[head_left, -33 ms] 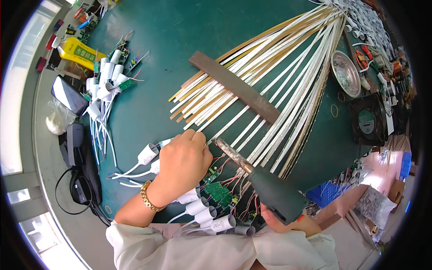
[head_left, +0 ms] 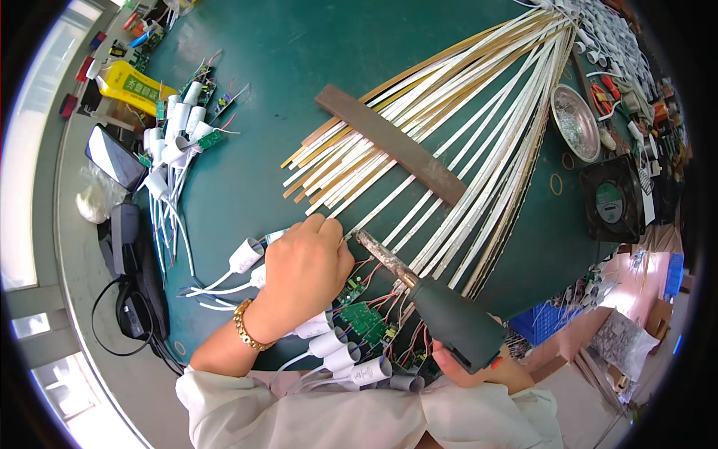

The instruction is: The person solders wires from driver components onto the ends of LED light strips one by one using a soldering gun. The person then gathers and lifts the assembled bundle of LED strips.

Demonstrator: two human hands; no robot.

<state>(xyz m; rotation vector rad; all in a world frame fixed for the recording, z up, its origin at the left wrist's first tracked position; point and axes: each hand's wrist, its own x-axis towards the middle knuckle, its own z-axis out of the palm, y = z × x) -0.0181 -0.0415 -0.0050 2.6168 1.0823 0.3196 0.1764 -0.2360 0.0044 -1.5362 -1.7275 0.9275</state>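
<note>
My left hand (head_left: 305,263), with a gold bracelet on its wrist, presses its closed fingers on the near end of a white LED strip (head_left: 389,213). My right hand (head_left: 479,368) grips the dark handle of a soldering iron (head_left: 452,320). The iron's metal tip (head_left: 366,241) lies right beside my left fingertips at the strip's end. Several white and yellow LED strips (head_left: 479,112) fan out across the green table, pinned under a flat dark bar (head_left: 389,142). Small green circuit boards (head_left: 364,318) with coloured wires lie under the iron.
White plastic caps with wires lie near my body (head_left: 333,346) and in a heap at the left (head_left: 176,131). A metal dish (head_left: 574,120) and a black fan (head_left: 613,200) stand at the right. A yellow bottle (head_left: 133,86) and a phone (head_left: 114,156) lie at the far left.
</note>
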